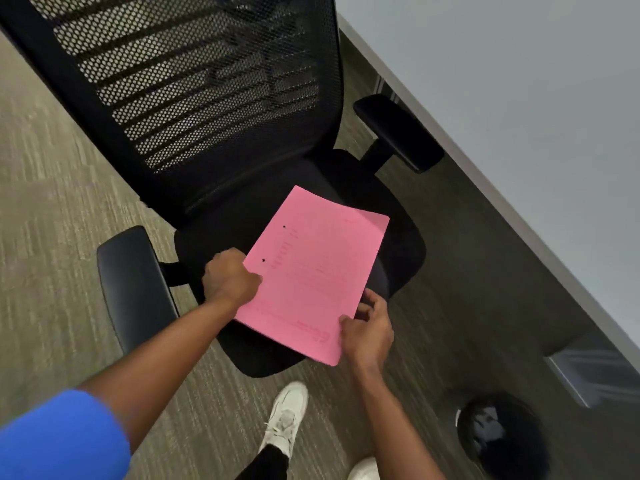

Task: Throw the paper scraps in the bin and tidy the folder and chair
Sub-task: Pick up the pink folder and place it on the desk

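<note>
Both hands grip the pink folder [311, 275]: left hand [230, 277] closed on its left edge, right hand [367, 332] pinching its near corner. Folder lies closed on the chair [221, 233] seat. Bin [502, 436] stands near right, contents unclear. No loose scraps visible, so binning appears done. Remaining: put away the folder, push the chair to the desk [519, 98].
</note>
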Available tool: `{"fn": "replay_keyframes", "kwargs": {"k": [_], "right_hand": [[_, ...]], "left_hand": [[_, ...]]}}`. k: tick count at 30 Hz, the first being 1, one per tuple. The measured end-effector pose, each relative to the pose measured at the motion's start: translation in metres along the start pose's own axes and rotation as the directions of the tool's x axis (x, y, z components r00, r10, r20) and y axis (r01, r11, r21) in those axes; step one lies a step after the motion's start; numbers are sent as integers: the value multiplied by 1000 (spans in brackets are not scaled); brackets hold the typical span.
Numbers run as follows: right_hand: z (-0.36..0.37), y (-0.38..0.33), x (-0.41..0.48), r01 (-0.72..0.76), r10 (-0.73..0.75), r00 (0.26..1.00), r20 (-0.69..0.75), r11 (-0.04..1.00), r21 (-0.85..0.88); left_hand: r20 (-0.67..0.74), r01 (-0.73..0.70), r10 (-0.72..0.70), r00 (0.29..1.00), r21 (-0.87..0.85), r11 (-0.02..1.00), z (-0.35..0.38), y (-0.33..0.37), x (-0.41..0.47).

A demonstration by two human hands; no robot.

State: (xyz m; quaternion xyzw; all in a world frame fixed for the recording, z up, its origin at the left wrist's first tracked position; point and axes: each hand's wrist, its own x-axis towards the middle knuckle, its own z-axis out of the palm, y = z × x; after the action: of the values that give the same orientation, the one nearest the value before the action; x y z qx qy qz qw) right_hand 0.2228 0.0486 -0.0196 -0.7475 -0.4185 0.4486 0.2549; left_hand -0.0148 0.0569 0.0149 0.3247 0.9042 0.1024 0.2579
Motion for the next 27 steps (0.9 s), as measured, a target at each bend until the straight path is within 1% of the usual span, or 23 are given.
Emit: {"fn": "replay_keyframes", "kwargs": {"k": [4, 9, 12, 16, 20, 24, 27], "right_hand": [[-39, 1, -14, 32, -31, 999, 33, 999, -10], [-91, 6, -33, 97, -97, 995, 32, 995, 2], [-122, 4, -44, 104, -104, 994, 33, 995, 11], [-167, -2, -60, 121, -121, 992, 41, 993, 1], [-215, -7, -71, 165, -166, 985, 40, 986, 16], [-263, -14, -76, 203, -205, 978, 27, 977, 64], [-301, -23, -77, 220, -222, 975, 1, 969, 115]], "left_hand": [[-43, -72, 69, 997, -60, 996, -8, 3, -37], [-33, -148, 145, 989, -106, 983, -20, 13, -86], [-52, -194, 189, 981, -129, 972, -25, 20, -116], [-52, -194, 187, 981, -188, 963, -30, 33, -160], [-57, -228, 221, 974, -275, 934, -33, 49, -195], [-68, -245, 237, 969, -360, 900, -34, 76, -226], [-65, -278, 275, 959, -390, 878, -37, 104, -250]]}}
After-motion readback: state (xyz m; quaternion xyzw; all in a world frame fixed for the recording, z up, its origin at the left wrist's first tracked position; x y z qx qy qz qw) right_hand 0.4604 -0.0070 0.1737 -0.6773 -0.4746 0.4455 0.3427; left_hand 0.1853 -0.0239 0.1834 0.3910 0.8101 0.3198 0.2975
